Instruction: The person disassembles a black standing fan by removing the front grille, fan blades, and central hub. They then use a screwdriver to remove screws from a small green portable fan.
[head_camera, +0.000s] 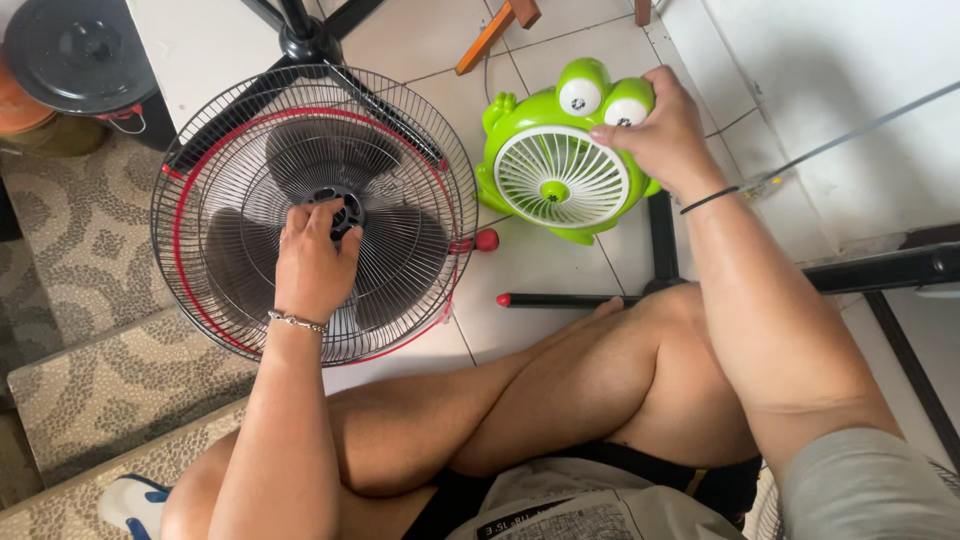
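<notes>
left hand (312, 262) on fan grille (230, 150)

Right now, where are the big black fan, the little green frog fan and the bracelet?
big black fan (240, 150): head view, upper wire guard.
little green frog fan (560, 178): head view, white front grille.
bracelet (297, 321): head view, chain on left wrist.

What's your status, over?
Left hand on big fan hub, fingers on the grille. Right hand in a grip on frog fan. Crossed legs close below; nothing between.
</notes>
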